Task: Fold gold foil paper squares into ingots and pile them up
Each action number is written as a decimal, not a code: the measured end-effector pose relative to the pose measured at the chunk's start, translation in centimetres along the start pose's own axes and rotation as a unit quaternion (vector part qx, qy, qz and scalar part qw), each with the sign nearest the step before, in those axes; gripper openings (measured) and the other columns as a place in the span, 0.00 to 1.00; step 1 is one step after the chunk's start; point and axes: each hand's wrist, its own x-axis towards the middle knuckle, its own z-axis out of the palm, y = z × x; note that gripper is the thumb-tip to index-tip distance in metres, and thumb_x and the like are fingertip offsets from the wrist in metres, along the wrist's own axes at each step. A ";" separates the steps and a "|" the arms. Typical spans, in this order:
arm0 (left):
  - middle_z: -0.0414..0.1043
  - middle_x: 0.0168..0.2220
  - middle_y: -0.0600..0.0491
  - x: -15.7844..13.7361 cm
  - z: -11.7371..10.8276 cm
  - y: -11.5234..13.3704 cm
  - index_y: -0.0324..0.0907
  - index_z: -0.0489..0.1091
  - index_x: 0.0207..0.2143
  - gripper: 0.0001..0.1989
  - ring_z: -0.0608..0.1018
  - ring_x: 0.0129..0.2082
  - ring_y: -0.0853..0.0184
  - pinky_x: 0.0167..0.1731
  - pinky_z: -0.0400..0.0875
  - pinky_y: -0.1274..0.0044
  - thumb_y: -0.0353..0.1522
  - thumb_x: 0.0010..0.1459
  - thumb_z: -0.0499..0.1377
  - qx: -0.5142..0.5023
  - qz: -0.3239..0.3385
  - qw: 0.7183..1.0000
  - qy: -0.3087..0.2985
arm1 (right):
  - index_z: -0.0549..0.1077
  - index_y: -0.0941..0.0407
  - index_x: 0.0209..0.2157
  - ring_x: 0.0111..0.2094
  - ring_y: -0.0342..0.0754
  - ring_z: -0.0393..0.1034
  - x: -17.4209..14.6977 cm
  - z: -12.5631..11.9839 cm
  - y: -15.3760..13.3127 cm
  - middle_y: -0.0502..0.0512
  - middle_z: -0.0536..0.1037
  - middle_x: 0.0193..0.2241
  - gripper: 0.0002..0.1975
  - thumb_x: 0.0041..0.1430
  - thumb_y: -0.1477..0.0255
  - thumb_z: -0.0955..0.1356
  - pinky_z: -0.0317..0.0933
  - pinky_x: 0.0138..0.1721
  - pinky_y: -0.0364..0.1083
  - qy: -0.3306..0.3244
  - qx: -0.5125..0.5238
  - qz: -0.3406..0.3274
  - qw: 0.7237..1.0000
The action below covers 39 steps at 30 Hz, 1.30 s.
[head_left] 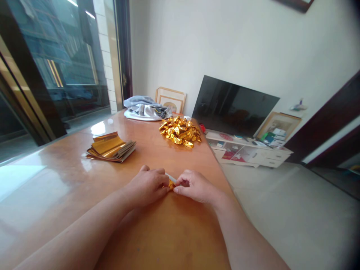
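Between my two hands is a small piece of gold foil paper [171, 185] with a pale strip along its far side, mostly covered by my fingers. My left hand [149, 184] is closed on its left end. Thumb and fingers of my right hand [194, 186] pinch its right end. Both hands rest low over the wooden table. Ahead and left lies a loose stack of gold foil sheets [111, 147], its edges fanned. A heap of folded gold foil pieces [180, 131] sits farther off, near the right edge.
The glossy wooden table [157, 232] has its right edge just beyond my right forearm. Bunched cloth or bags [146, 108] lie at its far end, before framed pictures [171, 98]. A television [234, 107] leans above a low white cabinet [247, 150]. Glass doors [62, 56] stand left.
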 end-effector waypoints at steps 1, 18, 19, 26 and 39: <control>0.74 0.36 0.55 0.0 0.0 0.0 0.50 0.76 0.35 0.12 0.75 0.34 0.66 0.41 0.57 0.69 0.38 0.65 0.53 -0.004 -0.001 1.000 0.000 | 0.81 0.54 0.35 0.34 0.44 0.70 0.1 0.1 0.1 0.51 0.77 0.33 0.07 0.58 0.66 0.71 0.57 0.34 0.41 -0.006 0.000 -0.006 1.000; 0.76 0.35 0.56 0.2 0.9 -1.7 0.46 0.72 0.35 0.06 0.75 0.31 0.66 0.30 0.64 0.78 0.34 0.54 0.58 -0.163 -0.104 0.981 -0.017 | 0.73 0.57 0.28 0.25 0.40 0.62 1.0 1.7 0.9 0.46 0.73 0.25 0.11 0.60 0.65 0.67 0.49 0.25 0.40 -0.010 0.019 0.088 0.996; 0.76 0.35 0.55 0.2 0.9 -1.7 0.46 0.72 0.35 0.06 0.76 0.32 0.66 0.30 0.64 0.78 0.33 0.54 0.58 -0.160 -0.103 0.982 -0.019 | 0.73 0.57 0.28 0.25 0.40 0.62 1.0 1.7 0.8 0.47 0.74 0.25 0.11 0.60 0.66 0.67 0.48 0.25 0.40 -0.009 0.010 0.091 0.996; 0.77 0.36 0.56 0.2 0.6 -1.6 0.45 0.72 0.35 0.06 0.76 0.34 0.66 0.33 0.64 0.78 0.31 0.54 0.56 -0.152 -0.094 0.984 -0.023 | 0.73 0.56 0.27 0.27 0.41 0.64 1.1 1.6 0.1 0.48 0.76 0.27 0.10 0.60 0.68 0.67 0.46 0.25 0.41 -0.004 -0.042 0.104 0.994; 0.75 0.37 0.56 0.4 0.6 -1.8 0.45 0.74 0.32 0.08 0.76 0.37 0.66 0.39 0.65 0.76 0.30 0.56 0.55 -0.146 -0.064 0.987 -0.026 | 0.75 0.55 0.27 0.27 0.41 0.63 1.3 1.8 -0.4 0.49 0.78 0.29 0.07 0.56 0.68 0.67 0.44 0.25 0.42 0.005 -0.077 0.131 0.988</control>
